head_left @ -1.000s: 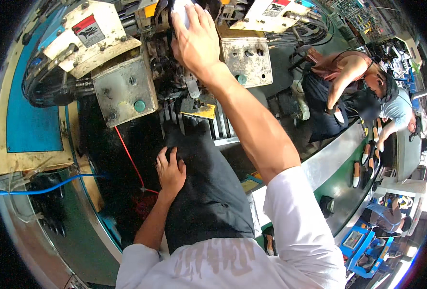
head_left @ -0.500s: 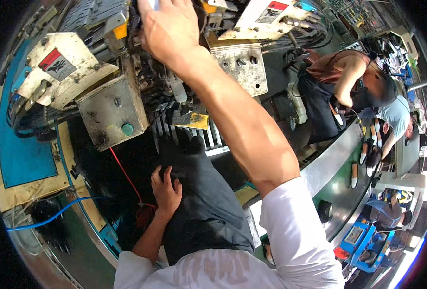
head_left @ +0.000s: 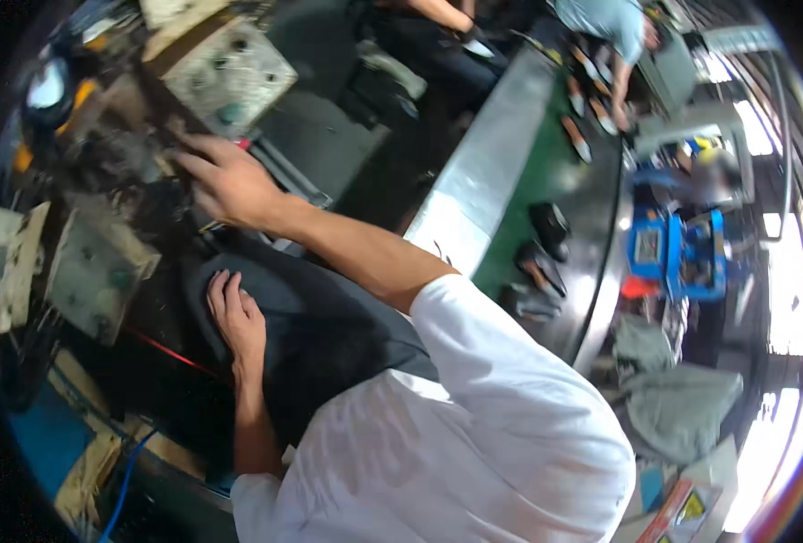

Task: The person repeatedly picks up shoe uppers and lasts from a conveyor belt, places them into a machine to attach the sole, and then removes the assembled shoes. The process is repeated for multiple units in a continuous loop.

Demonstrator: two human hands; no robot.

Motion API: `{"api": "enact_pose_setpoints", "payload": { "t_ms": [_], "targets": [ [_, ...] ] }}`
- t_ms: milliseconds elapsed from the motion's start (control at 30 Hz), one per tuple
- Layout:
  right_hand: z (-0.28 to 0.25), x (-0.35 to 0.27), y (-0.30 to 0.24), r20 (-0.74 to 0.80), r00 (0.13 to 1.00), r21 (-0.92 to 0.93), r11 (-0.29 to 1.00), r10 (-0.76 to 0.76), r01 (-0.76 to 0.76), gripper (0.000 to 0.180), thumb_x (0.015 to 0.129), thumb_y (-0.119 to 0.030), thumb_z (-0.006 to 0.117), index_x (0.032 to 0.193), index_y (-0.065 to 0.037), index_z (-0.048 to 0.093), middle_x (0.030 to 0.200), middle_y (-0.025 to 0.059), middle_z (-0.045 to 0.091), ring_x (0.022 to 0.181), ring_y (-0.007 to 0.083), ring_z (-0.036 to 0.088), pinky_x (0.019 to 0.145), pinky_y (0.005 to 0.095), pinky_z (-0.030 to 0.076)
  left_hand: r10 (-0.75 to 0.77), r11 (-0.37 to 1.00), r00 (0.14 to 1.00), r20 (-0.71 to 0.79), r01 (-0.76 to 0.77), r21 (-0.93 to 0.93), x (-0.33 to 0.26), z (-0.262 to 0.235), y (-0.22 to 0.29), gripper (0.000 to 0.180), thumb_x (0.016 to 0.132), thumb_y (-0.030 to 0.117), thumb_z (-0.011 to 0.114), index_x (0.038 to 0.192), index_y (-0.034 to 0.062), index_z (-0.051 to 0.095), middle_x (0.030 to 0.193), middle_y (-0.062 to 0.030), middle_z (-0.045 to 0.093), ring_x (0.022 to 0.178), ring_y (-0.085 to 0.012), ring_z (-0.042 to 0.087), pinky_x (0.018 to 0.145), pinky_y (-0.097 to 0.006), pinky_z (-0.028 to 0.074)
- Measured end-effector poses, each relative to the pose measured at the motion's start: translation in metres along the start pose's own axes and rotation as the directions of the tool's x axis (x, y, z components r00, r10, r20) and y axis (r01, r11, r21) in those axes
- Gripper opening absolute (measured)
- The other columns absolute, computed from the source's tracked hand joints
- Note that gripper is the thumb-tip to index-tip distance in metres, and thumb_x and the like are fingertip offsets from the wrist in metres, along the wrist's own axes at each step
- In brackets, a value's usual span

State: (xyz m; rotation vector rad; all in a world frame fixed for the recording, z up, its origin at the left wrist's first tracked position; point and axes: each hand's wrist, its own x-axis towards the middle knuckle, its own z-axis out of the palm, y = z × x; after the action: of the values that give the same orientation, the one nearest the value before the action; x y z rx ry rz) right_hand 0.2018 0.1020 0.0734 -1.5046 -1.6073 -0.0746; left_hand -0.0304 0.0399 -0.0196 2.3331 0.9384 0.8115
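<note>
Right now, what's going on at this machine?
A person in a white shirt is bent over a worn metal machine. Their right hand reaches into the dark machine parts beside a grey metal block; whether it holds anything cannot be told. Their left hand lies flat on dark trousers. To the right runs a green conveyor carrying dark shoe parts, with other people working at its far end.

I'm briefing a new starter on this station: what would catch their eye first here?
First the right hand, stretched forward onto the grimy machine parts beside a square metal plate. Below it the left hand lies flat on dark cloth over the lap. To the right runs a green conveyor belt carrying dark shoe pieces.
</note>
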Motion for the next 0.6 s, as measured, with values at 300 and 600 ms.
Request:
{"api": "enact_pose_setpoints", "payload": {
  "t_ms": [300,600],
  "targets": [
    [-0.388,-0.553,-0.115,-0.400,-0.166,-0.497,-0.366,0.901,-0.786,0.046,0.089,-0.022,0.071,0.128,0.002,0.069,0.126,0.0260,0.072,0.115,0.0430,0.071,0.100,0.0492,0.055,0.330,0.932,0.854,0.402,-0.363,0.007,-0.016,0.086,0.084,0.022,0.097,0.012,0.066,0.116,0.0048,0.075,0.102,-0.0107,0.076,0.105,-0.0316,0.068,0.106,-0.047,0.046],
    [-0.352,-0.699,-0.206,-0.223,0.199,-0.693,-0.011,0.954,-0.721,0.108,0.078,-0.047,0.089,0.158,0.004,0.038,0.140,0.0305,0.062,0.140,0.0461,0.054,0.118,0.0482,0.045,0.297,0.953,0.859,0.417,-0.295,-0.070,-0.018,0.087,0.080,0.021,0.100,0.009,0.060,0.114,0.0058,0.075,0.108,-0.0079,0.079,0.108,-0.0299,0.071,0.113,-0.046,0.044]
  ]
}}
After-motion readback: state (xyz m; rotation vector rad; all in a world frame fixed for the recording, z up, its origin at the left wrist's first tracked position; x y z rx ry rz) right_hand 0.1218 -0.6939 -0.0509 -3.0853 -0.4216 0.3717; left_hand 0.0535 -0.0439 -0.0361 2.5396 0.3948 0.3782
